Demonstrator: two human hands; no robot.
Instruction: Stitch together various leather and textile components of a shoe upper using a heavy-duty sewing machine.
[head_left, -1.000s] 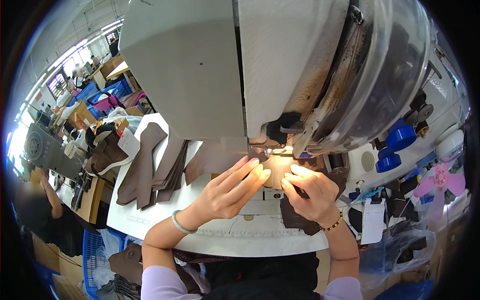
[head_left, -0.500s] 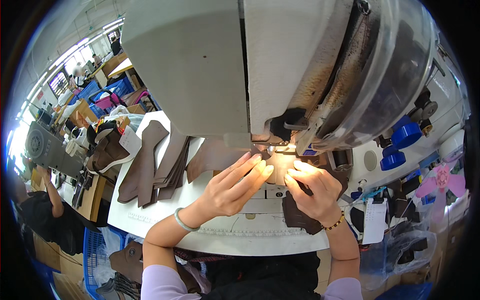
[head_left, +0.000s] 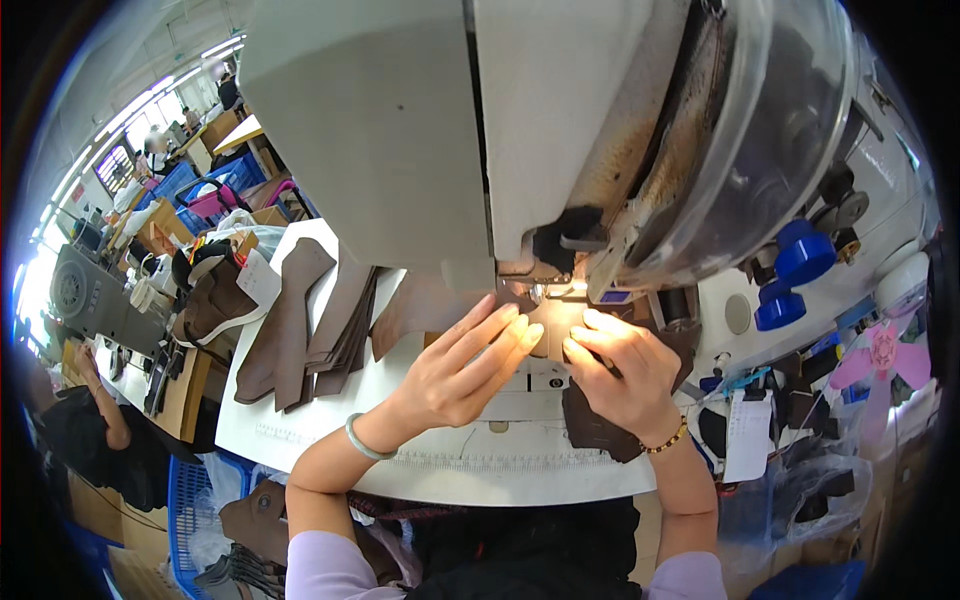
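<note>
Under the head of a grey-white sewing machine (head_left: 380, 130), a brown leather-like piece (head_left: 553, 338) lies in the lamp light near the needle area. My left hand (head_left: 462, 372) rests at its left side, fingers stretched out and fingertips on or close to the piece. Bent fingers of my right hand (head_left: 625, 372) press together at its right edge; the hand appears to grip it. The needle itself is hard to make out in the glare. Another brown piece (head_left: 425, 308) extends left from behind my left fingers, and a dark brown piece (head_left: 597, 425) hangs below my right hand.
Stacked brown cut pieces (head_left: 345, 320) lie on the white table (head_left: 460, 470) at left, beside a brown shoe (head_left: 215, 305). Blue knobs (head_left: 803, 255) and a small pink fan (head_left: 882, 352) stand at right. A blue basket (head_left: 185, 520) sits below left; a co-worker (head_left: 100, 430) is beyond.
The view has shifted slightly, moving the machine head a little left in the picture. Both hands keep nearly the same pose at the piece, with only small finger movement.
</note>
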